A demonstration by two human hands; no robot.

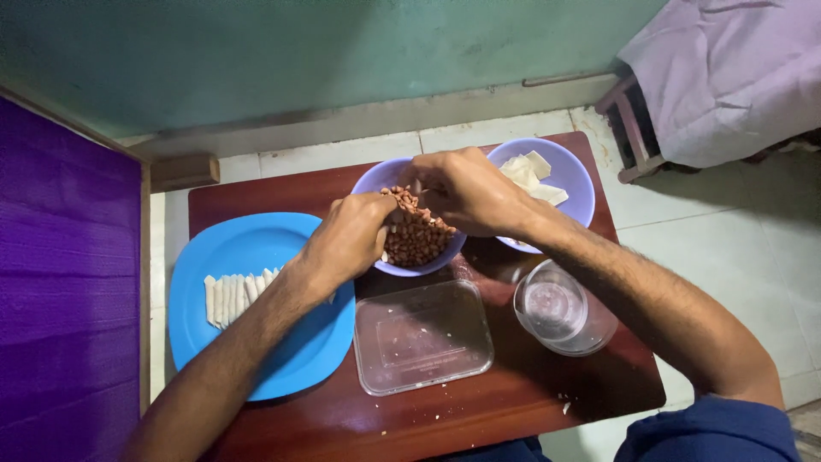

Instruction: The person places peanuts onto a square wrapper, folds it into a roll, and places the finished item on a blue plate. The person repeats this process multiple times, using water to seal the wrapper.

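Note:
A lilac bowl (374,178) heaped with brown peanuts (416,239) stands at the middle back of a small dark wooden table (513,402). My left hand (346,239) curls over the bowl's left side, fingers among the peanuts. My right hand (466,190) arches over the bowl's top, fingertips pinched together above the pile; whatever it holds is hidden. A second lilac bowl (575,175) with pale flat strips (532,178) stands to the right, partly behind my right wrist.
A blue plate (248,342) on the left carries a row of pale rolled pieces (233,295). A clear rectangular lid (423,335) lies in front of the bowls, a clear round container (560,312) to its right. Purple cloth covers the left, tiled floor surrounds.

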